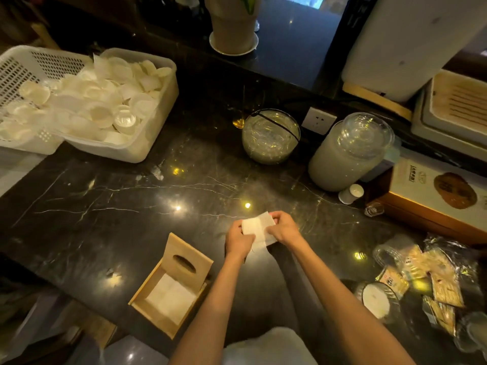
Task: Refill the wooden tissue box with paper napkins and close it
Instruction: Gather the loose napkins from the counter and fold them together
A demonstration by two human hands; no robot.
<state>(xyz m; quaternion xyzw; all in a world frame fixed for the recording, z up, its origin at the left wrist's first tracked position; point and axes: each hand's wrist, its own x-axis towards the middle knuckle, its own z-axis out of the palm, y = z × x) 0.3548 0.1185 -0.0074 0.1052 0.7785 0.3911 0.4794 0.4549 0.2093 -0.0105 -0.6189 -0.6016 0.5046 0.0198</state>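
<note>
A napkin stack (259,229) is being gripped by both hands (238,239) (284,227); the open, part-filled wooden tissue box (172,288) is still awaiting closing.

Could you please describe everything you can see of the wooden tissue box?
The wooden tissue box is light, bamboo-like wood, square and shallow, resting on the dark marble counter left of the person's forearms. Its lid, with an oval slot, stands tilted open at the far side. White napkins lie flat inside. Neither hand touches it.

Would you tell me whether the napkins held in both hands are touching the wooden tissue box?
Apart. The head view shows dark counter between the held napkins and the wooden tissue box.
</note>
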